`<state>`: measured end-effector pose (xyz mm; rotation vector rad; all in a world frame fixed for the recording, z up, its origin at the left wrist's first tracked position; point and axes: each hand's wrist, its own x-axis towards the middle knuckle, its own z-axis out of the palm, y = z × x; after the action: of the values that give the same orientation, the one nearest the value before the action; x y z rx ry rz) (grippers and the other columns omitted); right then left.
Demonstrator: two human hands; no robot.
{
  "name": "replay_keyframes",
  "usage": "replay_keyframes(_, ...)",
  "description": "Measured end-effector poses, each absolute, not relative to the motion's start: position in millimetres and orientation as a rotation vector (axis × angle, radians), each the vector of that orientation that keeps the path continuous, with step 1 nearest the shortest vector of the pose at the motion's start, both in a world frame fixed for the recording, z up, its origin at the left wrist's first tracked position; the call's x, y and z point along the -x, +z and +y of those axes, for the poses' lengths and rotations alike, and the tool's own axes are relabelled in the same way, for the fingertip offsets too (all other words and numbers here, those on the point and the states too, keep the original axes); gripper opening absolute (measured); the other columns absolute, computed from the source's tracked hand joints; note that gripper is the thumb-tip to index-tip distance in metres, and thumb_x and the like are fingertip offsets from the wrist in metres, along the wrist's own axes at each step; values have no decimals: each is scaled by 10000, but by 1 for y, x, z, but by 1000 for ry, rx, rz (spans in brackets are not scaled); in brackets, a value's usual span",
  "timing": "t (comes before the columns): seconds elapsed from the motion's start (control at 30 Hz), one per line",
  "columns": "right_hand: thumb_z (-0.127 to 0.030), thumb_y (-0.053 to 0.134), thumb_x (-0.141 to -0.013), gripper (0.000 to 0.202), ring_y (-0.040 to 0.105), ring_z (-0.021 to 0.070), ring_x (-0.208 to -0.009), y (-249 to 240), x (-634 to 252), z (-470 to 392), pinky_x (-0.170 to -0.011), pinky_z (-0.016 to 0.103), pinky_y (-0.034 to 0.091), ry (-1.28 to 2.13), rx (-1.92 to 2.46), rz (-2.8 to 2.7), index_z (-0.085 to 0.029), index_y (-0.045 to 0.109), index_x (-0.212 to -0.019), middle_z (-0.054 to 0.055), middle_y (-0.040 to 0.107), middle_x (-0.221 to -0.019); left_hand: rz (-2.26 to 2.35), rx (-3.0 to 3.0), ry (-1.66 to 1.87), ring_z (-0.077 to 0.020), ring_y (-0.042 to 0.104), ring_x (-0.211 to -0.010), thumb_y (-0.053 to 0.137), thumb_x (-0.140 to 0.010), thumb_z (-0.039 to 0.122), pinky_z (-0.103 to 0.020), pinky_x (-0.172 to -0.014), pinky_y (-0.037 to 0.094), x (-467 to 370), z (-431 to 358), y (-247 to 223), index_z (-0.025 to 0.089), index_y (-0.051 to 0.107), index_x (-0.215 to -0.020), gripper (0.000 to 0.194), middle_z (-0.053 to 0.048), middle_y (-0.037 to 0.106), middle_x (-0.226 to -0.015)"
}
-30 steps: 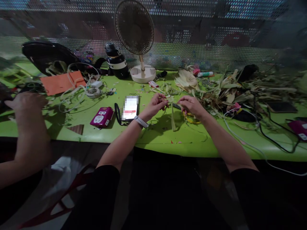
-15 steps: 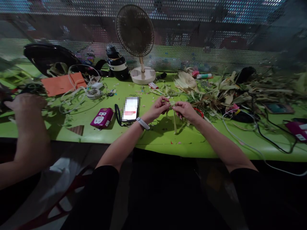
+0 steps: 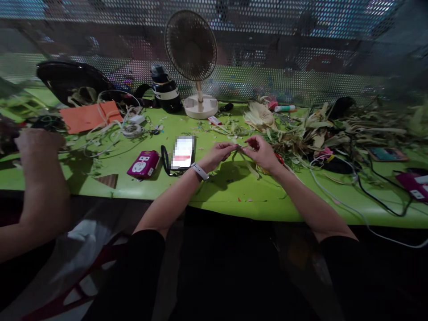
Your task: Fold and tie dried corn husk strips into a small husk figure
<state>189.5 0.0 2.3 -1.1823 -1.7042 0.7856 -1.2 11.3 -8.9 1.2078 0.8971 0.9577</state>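
Over the green table (image 3: 214, 194), my hands meet at a thin pale green plant strip (image 3: 252, 169). My left hand (image 3: 222, 154), with a light band on the wrist, pinches it between thumb and fingers. From the other side my right hand (image 3: 261, 154) grips it with thumb and index finger, the other fingers curled loosely. One end of the strip slants down to the right below my fingers. Exactly how it is folded or joined at the fingertips is too small to make out. A red-handled thing (image 3: 279, 159) lies partly hidden behind my right wrist.
Dried husks and leaves (image 3: 314, 129) pile up on the right, near a white cable (image 3: 329, 189). A lit phone (image 3: 183, 152) and a purple power adapter (image 3: 143, 165) lie left of my hands. Behind stand a fan (image 3: 199, 107) and a bottle (image 3: 166, 93). Another person's arm (image 3: 43, 178) rests far left.
The strip's lower end has swung from hanging straight down to slanting right. My right hand's fingers have lifted and loosened a little, while my left hand stays almost in place.
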Motion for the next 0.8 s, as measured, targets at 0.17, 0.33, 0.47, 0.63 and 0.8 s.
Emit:
replay_keyframes(0.17,-414,623,-852,224,567,209,-776,13,-191,-10,-739,357,452,300,1225,-2003,-210,590,-765,73,625,-830,901,-1115,1020,-36,273,-443,790,-748,400,-222,-453,142,1,11,-8,155,670,-711,276,78,394,-482)
replay_keyframes(0.33,-379,601,-881,193,585,233,-797,4,-186,-13,-689,339,407,268,1348,-2251,-200,654,-833,97,683,-883,1012,-1116,1105,-49,427,-542,783,-757,350,-212,-501,272,1,8,-5,169,678,-721,212,24,586,-664)
replay_keyframes(0.47,-278,528,-915,170,598,221,-806,1,-187,-10,-696,326,404,300,1281,-2283,-197,672,-874,94,705,-912,1013,-1224,1032,-60,476,-556,730,-797,482,-229,-514,312,2,7,-4,157,667,-710,342,-8,632,-727)
replay_keyframes(0.63,-271,518,-928,185,606,233,-820,3,-189,-10,-716,333,409,302,1310,-2341,-180,679,-913,106,707,-925,932,-1418,996,-54,452,-539,809,-701,509,-213,-520,359,1,8,-6,151,598,-647,419,37,530,-604)
replay_keyframes(0.8,-274,497,-950,193,612,236,-876,1,-190,-6,-764,333,423,308,1274,-2371,-191,670,-928,105,710,-963,933,-1368,1080,-37,387,-511,842,-641,533,-198,-481,309,-1,6,-4,149,597,-629,456,47,499,-564)
